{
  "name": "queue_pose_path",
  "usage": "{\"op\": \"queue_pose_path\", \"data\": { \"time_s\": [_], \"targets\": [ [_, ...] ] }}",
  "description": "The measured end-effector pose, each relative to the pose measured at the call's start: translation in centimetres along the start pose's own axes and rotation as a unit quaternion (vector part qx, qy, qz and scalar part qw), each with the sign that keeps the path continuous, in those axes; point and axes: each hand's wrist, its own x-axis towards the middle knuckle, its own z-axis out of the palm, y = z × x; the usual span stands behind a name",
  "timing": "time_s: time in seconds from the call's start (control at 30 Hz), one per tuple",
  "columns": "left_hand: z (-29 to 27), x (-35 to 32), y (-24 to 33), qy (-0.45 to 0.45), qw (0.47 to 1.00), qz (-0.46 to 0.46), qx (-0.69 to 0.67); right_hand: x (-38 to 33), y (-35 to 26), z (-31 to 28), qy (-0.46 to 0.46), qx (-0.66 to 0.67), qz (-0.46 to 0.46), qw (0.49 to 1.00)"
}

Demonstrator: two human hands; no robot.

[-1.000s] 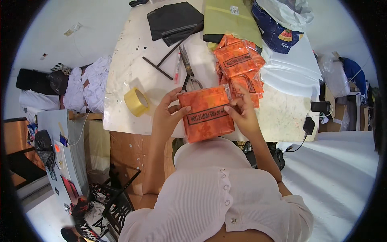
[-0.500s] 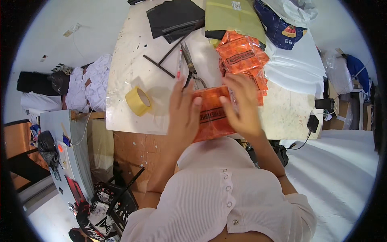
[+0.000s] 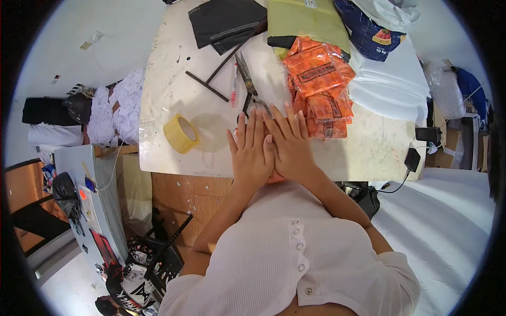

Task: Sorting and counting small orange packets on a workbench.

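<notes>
Both hands lie flat side by side at the table's near edge, pressing on an orange packet in clear plastic (image 3: 275, 178). My left hand (image 3: 252, 158) has its fingers stretched out and pointing away from me. My right hand (image 3: 291, 150) is also flat and open, its thumb side against the left one. Most of the packet is hidden beneath them; only a bit of orange shows by the wrists. Just beyond the fingertips are black-handled scissors (image 3: 246, 79). To the right sits a pile of similar orange packets (image 3: 319, 73).
A yellow tape roll (image 3: 180, 134) stands left of my hands. Beyond it lie a dark T-shaped rod (image 3: 208, 86) and a red-and-white pen (image 3: 234, 87). Black folded cloth (image 3: 224, 21), olive fabric (image 3: 305, 23) and a blue sack (image 3: 369, 34) occupy the far side. Black adapters (image 3: 412, 159) rest at right.
My hands, earlier raised and apart at the packet's sides, have come together and flattened over it. The packet's printed face is now covered.
</notes>
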Motion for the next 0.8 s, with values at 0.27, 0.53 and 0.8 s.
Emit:
{"op": "queue_pose_path", "data": {
  "time_s": [0.27, 0.53, 0.8],
  "targets": [
    [-0.6, -0.5, 0.2, -0.007, 0.999, -0.015, -0.027, -0.1, 0.7, -0.3, -0.02, 0.11, -0.02, 0.994],
    [-3.5, -0.7, 0.9, -0.014, 0.983, 0.162, -0.09, 8.0, 14.0, -1.4, 0.255, 0.009, 0.115, 0.96],
    [-3.1, -1.9, 1.1, -0.06, 0.974, 0.217, -0.001, 9.3, 21.1, -0.2, 0.091, -0.007, 0.223, 0.971]
  ]
}}
